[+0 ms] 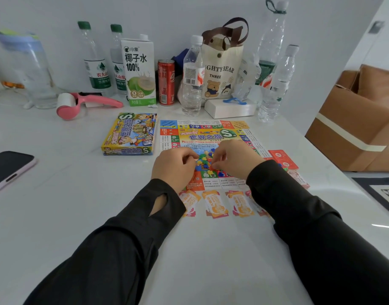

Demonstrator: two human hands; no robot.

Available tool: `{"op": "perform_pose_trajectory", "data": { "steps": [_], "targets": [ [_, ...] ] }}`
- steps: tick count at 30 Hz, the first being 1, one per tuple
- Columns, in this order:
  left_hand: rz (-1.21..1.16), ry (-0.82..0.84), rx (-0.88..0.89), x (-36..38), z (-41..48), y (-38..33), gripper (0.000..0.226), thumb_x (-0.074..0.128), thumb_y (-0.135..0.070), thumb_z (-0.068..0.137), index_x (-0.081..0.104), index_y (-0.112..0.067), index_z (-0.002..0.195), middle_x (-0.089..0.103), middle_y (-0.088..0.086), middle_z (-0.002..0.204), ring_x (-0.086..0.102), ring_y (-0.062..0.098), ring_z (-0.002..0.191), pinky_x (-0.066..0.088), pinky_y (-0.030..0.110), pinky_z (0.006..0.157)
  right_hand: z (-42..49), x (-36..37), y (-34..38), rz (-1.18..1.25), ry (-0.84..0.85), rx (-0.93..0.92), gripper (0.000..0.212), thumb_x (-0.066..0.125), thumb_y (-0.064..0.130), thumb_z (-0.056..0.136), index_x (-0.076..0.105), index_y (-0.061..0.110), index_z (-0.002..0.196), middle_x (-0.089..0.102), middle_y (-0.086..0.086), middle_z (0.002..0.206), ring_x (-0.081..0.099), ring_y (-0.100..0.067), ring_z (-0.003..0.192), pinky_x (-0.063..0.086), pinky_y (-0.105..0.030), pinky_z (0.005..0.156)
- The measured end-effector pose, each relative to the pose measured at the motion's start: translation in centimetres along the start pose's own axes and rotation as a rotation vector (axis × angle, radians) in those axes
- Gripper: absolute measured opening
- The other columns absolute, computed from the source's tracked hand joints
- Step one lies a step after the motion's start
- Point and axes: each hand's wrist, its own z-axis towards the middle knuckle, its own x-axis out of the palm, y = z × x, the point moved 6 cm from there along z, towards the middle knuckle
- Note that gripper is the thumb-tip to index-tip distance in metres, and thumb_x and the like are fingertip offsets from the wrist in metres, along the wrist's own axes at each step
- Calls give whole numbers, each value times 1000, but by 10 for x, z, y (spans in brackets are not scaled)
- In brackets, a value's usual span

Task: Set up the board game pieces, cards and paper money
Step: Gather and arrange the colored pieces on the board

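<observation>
Plainly, left hand (174, 166) and right hand (234, 159) pinch pieces (205, 160) heaped on the board (202, 134), and a sleeve (277, 190) could scatter the paper money (215, 204) at six o'clock.

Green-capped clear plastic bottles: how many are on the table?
2 green-capped bottles, back left: the left bottle, and the right bottle beside the white coconut water carton. Others may hide behind it.

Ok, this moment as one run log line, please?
left hand: at piece pile | right hand: pinches red piece | board: unfolded | orange stacks: laid out
</observation>
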Motion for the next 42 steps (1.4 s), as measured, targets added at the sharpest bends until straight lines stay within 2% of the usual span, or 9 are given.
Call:
{"op": "perform_pose_trajectory", "data": {
  "steps": [8,12,15,21,24,27,31,37,42],
  "targets": [
    [11,3,-3,1,1,2,22,46,-18,93,67,-18,100,70,2,98,62,17,91,52,36,84,1,4,6,-128,38,-33,14,64,25,86,71,19,96,56,5,93,52,-10,83,40,-23,73],
    [8,10,-11,2,2,2,22,46,-19,93,67,-19,101,69,1,98,62,15,91,52,35,85,2,4,12,-172,89,-33,15,62,22,87,70,17,99,61,0,109,56,-17,97,46,-28,86],
    [11,14,-13,2,2,2,22,46,-19,94,67,-18,102,69,0,100,62,15,93,51,34,86,4,4,14,-180,126,-33,15,60,19,88,69,16,100,61,-1,112,56,-18,102,45,-30,92],
    [20,9,1,2,1,1,23,46,-19,94,67,-18,102,69,1,100,62,16,93,51,36,86,0,0,7,-65,70,-19,5,68,20,82,66,19,77,54,9,83,53,-12,84,39,-21,71],
    [19,0,12,1,0,1,22,47,-19,93,68,-18,100,70,1,99,62,16,92,52,36,85,-8,-12,0,3,6,5,5,71,20,79,69,16,77,47,14,74,47,-5,72,33,-15,59],
    [32,-9,18,1,0,1,22,47,-20,93,68,-19,98,70,0,99,61,15,92,51,34,85,-21,-31,-11,13,-73,23,7,72,19,78,68,16,74,47,13,76,47,-7,78,35,-21,70],
    [28,-10,18,2,0,1,22,48,-19,93,69,-19,97,70,0,100,61,15,93,52,35,85,-36,-47,-33,-89,-156,54,6,72,23,78,69,20,75,52,3,91,47,-15,90,37,-26,78],
    [14,-17,15,1,-2,1,22,48,-18,93,69,-18,97,70,2,98,62,16,92,52,37,84,-42,-41,-52,-283,-58,80,6,69,26,81,71,22,85,50,2,96,42,-16,97,34,-25,82],
    [22,-13,26,1,-2,0,22,47,-17,93,69,-17,98,70,3,100,62,17,93,52,36,85,-46,-43,-57,-406,-16,100,11,65,25,83,70,24,93,53,-1,108,42,-18,104,40,-30,92]
  ]
}}
